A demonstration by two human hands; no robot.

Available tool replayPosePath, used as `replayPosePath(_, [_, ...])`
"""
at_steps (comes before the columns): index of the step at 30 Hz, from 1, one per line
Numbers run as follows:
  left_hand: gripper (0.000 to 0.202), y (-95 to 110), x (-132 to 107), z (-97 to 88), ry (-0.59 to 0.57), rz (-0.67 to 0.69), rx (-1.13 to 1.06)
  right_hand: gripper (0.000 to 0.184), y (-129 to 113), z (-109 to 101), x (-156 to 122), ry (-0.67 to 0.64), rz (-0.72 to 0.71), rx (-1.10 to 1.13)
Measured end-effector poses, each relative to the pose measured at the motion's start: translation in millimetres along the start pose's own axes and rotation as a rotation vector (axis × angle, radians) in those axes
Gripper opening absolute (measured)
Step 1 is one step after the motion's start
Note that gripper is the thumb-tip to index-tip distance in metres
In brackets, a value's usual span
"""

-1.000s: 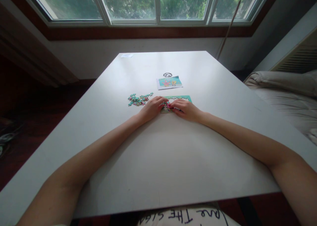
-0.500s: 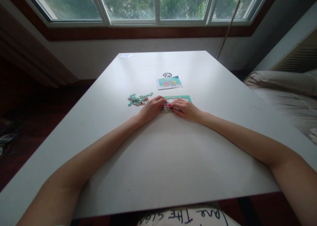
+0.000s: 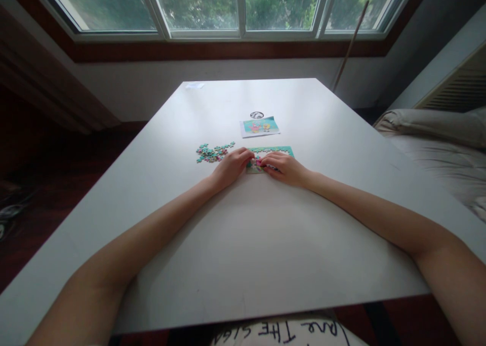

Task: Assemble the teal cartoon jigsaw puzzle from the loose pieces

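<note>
A partly filled jigsaw puzzle [image 3: 279, 148] lies on the table, its teal upper border in place around a white middle. Over its left side, my left hand [image 3: 235, 161] rests with fingers bent and closed at the tips; whatever is in them is too small to make out. From the right, my right hand [image 3: 284, 166] reaches across the puzzle, fingertips pressed together on a pink puzzle piece [image 3: 258, 162]. The two hands' fingertips are close together. Loose puzzle pieces [image 3: 210, 154], mostly green, lie in a pile left of my left hand.
Behind the puzzle lies a picture sheet [image 3: 260, 127] with pink and yellow figures. A small dark-rimmed round object [image 3: 257, 115] is just past it. The white table [image 3: 228, 250] reaches toward the window, with a scrap of paper [image 3: 194, 85] at its far left corner.
My left fingertips have shifted very slightly left, off the pink piece area. My right hand, the pile and the picture sheet stay where they were.
</note>
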State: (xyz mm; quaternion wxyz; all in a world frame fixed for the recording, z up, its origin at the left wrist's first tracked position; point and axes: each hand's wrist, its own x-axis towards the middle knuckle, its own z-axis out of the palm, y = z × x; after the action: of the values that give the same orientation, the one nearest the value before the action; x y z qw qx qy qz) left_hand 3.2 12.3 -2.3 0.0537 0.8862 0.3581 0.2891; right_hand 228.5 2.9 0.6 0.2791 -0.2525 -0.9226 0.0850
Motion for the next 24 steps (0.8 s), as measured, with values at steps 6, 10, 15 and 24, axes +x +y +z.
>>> replayPosePath(6, [0.018,0.2,1.1,-1.6,0.127,-0.045,0.034,0.017,-0.3,-0.5,-0.2,0.019,-0.009,0.019])
replayPosePath(10, [0.016,-4.8,0.3,-8.8,0.216,-0.134,0.149,0.017,-0.6,-1.0,-0.5,0.024,-0.010,0.012])
replayPosePath(15, [0.017,-23.4,-4.3,-15.1,0.151,-0.277,0.271,0.017,-0.2,-1.1,-0.9,0.019,-0.019,0.002])
replayPosePath(24, [0.023,-72.4,-1.5,-47.6,0.128,-0.509,0.064,0.017,2.6,-0.1,-1.6,0.023,-0.030,0.018])
